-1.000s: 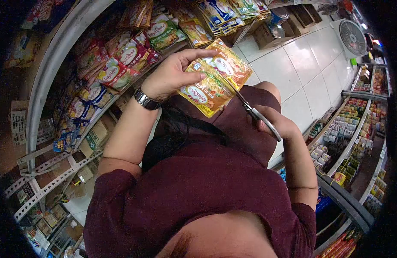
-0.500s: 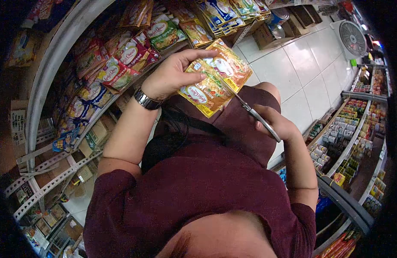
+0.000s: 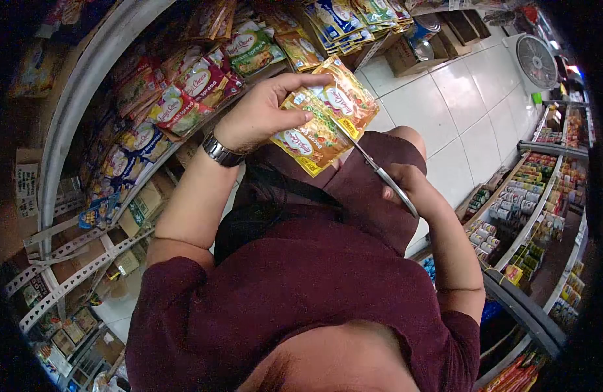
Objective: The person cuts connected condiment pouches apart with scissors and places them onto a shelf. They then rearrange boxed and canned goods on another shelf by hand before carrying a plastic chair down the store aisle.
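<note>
Head view looks down on my left hand (image 3: 259, 112), which pinches the lower packet (image 3: 308, 142) with the thumb on its face. My pointing finger lies on the upper packet (image 3: 349, 98). Both packets are side by side, held up near my lap (image 3: 398, 155). My right hand (image 3: 416, 186) is curled round the handles of the scissors (image 3: 369, 159). The blades lie by the line where the packets meet. I cannot tell how far apart the blades are, or how much of that line is cut.

To do this bit well, I think I should hold both packets flat and tight so they don't bend. I should aim the blades right down the middle of the line and take small, slow snips. If the blades lean to one side, they could nick a packet and make a mess. My left thumb is near the line too, so I should mind it.
</note>
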`<state>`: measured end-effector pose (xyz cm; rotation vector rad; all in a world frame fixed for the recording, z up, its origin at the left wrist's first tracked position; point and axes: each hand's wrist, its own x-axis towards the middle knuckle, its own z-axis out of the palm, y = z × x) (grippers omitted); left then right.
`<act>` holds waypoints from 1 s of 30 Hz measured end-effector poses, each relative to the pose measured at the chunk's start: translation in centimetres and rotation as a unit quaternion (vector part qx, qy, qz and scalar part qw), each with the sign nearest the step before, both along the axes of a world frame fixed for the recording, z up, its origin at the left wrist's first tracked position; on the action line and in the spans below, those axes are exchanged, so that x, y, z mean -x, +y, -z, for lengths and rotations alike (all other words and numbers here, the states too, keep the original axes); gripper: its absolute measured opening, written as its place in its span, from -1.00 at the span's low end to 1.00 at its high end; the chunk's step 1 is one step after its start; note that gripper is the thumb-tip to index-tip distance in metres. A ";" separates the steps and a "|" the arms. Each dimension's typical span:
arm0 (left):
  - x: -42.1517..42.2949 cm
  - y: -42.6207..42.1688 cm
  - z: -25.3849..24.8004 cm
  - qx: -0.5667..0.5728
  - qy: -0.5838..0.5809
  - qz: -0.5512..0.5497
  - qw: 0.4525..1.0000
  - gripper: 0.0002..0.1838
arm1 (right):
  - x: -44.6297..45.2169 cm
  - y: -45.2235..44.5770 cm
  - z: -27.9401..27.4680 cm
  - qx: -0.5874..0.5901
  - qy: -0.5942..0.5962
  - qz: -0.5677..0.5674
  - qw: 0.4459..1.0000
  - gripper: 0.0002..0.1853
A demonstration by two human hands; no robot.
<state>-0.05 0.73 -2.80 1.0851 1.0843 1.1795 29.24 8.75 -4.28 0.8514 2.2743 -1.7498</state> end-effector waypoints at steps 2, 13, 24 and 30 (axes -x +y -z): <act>-0.2 0.0 0.0 -0.007 -0.006 0.013 1.000 -0.45 | 0.1 0.2 0.2 -0.005 0.001 -0.021 1.000 -0.44; -0.6 0.2 -0.3 -0.044 0.033 0.022 0.998 -0.44 | 1.2 -0.7 0.0 0.006 0.058 0.008 0.998 -0.45; -0.3 0.3 -0.6 0.006 -0.048 -0.004 0.999 -0.54 | 0.6 -0.8 -0.1 -0.034 0.035 0.014 0.999 -0.45; -0.5 0.0 -0.1 0.042 -0.023 0.017 0.999 -0.54 | 1.1 -0.8 -0.1 0.006 0.043 0.004 0.999 -0.48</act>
